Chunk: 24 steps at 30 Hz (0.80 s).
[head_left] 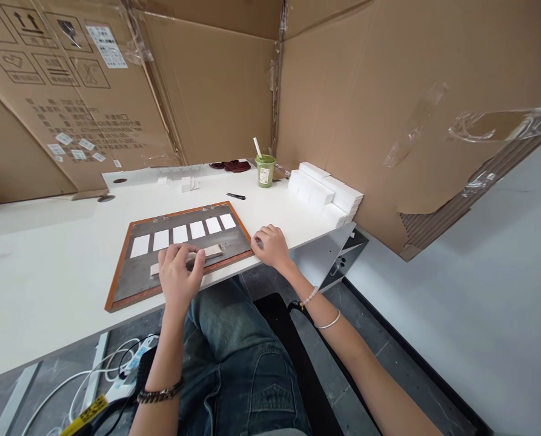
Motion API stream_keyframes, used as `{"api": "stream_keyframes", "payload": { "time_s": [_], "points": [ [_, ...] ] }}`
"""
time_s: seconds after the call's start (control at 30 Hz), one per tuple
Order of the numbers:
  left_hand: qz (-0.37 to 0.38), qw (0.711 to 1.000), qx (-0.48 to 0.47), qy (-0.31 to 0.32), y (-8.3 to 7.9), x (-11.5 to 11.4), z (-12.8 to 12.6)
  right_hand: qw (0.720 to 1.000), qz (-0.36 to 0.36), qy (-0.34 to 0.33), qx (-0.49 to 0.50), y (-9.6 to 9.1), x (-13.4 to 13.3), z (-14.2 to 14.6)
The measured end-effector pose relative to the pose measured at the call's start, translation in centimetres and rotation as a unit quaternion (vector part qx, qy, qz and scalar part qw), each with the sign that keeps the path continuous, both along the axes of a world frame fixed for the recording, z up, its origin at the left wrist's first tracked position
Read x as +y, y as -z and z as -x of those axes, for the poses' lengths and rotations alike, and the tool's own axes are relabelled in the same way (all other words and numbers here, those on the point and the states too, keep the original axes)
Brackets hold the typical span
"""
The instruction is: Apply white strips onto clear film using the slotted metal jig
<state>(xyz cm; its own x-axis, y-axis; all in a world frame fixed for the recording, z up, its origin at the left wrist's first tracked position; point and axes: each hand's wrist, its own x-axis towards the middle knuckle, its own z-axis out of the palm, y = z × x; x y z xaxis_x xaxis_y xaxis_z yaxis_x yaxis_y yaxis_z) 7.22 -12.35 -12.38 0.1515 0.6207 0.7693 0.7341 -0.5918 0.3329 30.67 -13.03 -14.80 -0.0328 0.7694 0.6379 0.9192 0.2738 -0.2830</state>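
Note:
A grey board with an orange-brown wooden frame (120, 266) lies on the white table near its front edge. Several white rectangular cards (178, 234) form a row across the board. Below the row lies a pale bar (213, 250), light on top, partly hidden by my fingers. My left hand (179, 272) is closed over this bar, thumb on its near side. At the frame's front right corner, my right hand (270, 245) has its fingers curled in a pinch. Whatever sits between those fingertips, if anything, is too small to make out.
Stacked white blocks (325, 191) stand at the back right beside a green drink cup (265, 171) with a straw. A black pen (236, 195) lies behind the frame. Cardboard walls (225, 91) enclose the table's back and right. Cables and a power strip (127, 378) hang below.

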Motion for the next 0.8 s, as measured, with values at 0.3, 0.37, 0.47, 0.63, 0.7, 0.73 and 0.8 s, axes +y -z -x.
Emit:
{"api": "stream_keyframes", "payload": {
  "time_s": [0.3,0.37,0.47,0.63,0.7,0.73,0.8],
  "points": [
    [0.004,1.000,0.008,0.006,-0.1,-0.1,0.1,1.000,0.008,0.003,0.001,0.2,0.0,0.1],
    [0.006,1.000,0.010,0.005,-0.1,-0.1,0.2,1.000,0.010,0.003,0.001,0.2,0.0,0.1],
    [0.010,1.000,0.010,0.003,-0.1,-0.1,0.4,1.000,0.011,0.002,0.000,0.2,0.0,0.3],
    [0.022,1.000,0.015,0.002,-0.3,-1.0,0.3,1.000,0.000,-0.003,0.008,0.1,-0.3,0.9],
    [0.030,0.999,0.017,-0.004,-0.6,-1.2,0.5,1.000,-0.005,-0.014,0.020,0.2,-0.6,1.1],
    [0.034,0.999,0.020,-0.005,-0.9,-1.2,0.9,0.999,-0.007,-0.022,0.028,0.2,-0.7,1.1],
    [0.045,0.998,0.033,-0.004,-1.8,-0.6,2.5,0.998,-0.007,-0.040,0.045,0.2,-0.9,1.0]
  ]
}}
